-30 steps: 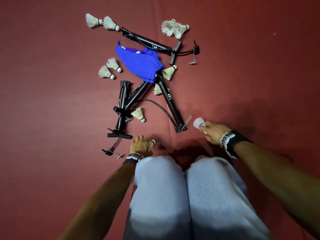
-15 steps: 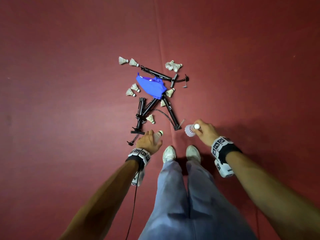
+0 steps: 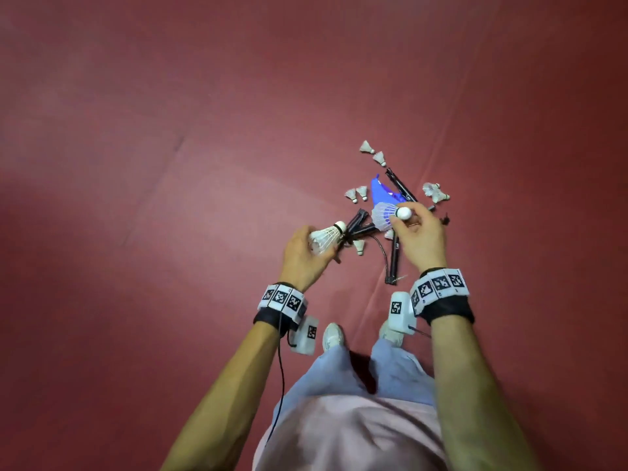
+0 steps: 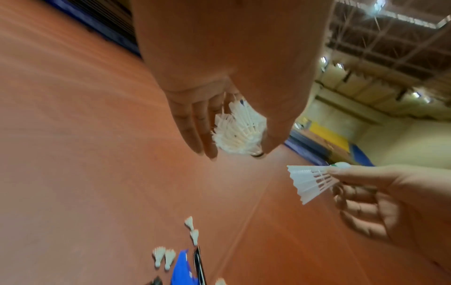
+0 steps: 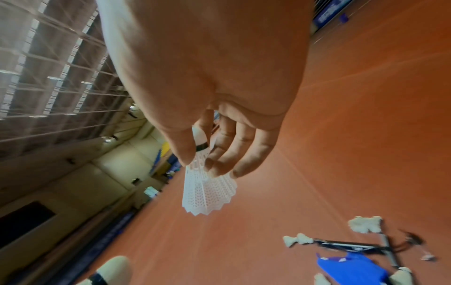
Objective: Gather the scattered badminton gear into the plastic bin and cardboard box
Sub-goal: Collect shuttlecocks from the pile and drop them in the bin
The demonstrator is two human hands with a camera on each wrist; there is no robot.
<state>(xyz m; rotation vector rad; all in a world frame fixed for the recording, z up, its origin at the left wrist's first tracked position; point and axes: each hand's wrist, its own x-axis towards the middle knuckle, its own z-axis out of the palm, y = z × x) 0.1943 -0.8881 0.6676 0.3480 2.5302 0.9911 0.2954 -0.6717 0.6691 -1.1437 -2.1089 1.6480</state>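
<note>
My left hand (image 3: 307, 254) (image 4: 219, 123) holds a white feather shuttlecock (image 3: 326, 237) (image 4: 240, 129) in its curled fingers, cork pointing right. My right hand (image 3: 419, 237) (image 5: 214, 150) pinches a white plastic shuttlecock (image 3: 387, 215) (image 5: 207, 189) near its cork; that shuttlecock (image 4: 310, 181) also shows in the left wrist view. Both hands are raised well above the floor. Below them lie several feather shuttlecocks (image 3: 356, 193), black folded net-post pieces (image 3: 394, 253) and a blue cloth bag (image 3: 382, 193). No bin or box is in view.
The red court floor (image 3: 170, 164) stretches all round the pile. My white shoes (image 3: 331, 336) stand just short of the gear. A cable (image 3: 280, 362) hangs from my left wrist band. The hall's walls and ceiling (image 4: 390, 48) show in the wrist views.
I have stood up from a crouch; both hands rose from the floor, each carrying the shuttlecock it picked up. The view has swung left, so the pile now sits right of centre.
</note>
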